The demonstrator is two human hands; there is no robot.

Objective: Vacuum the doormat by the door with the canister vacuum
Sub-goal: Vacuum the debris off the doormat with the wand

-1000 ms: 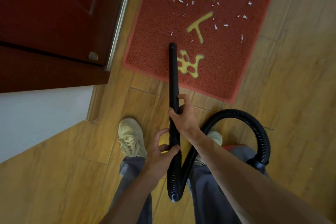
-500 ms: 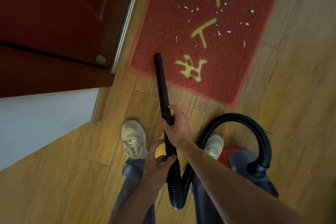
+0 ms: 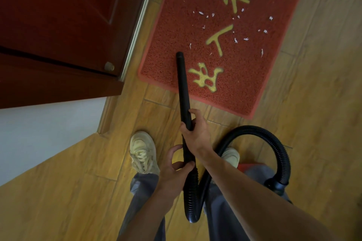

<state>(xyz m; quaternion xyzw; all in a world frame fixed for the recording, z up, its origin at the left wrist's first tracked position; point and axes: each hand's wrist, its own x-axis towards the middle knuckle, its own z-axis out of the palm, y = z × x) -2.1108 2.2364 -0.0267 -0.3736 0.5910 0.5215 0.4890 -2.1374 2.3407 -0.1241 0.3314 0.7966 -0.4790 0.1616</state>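
A red doormat (image 3: 244, 76) with yellow characters lies on the wooden floor beside the door. Several white paper scraps (image 3: 235, 40) are scattered over its middle and far part. The black vacuum wand (image 3: 183, 88) points onto the mat, with its tip on the near left part. My right hand (image 3: 195, 133) grips the wand halfway down. My left hand (image 3: 176, 170) holds its lower end, where the ribbed hose (image 3: 278, 154) begins. The hose loops right to the canister (image 3: 252, 168), red and mostly hidden behind my leg.
A dark red door (image 3: 64, 25) with a metal edge strip stands at the left, next to the mat. A white wall (image 3: 39, 131) fills the lower left. My two pale shoes (image 3: 143, 152) stand on the floor just short of the mat.
The wand tip swung left toward the mat's near left corner, then moved forward again onto the mat. Both hands kept their hold.
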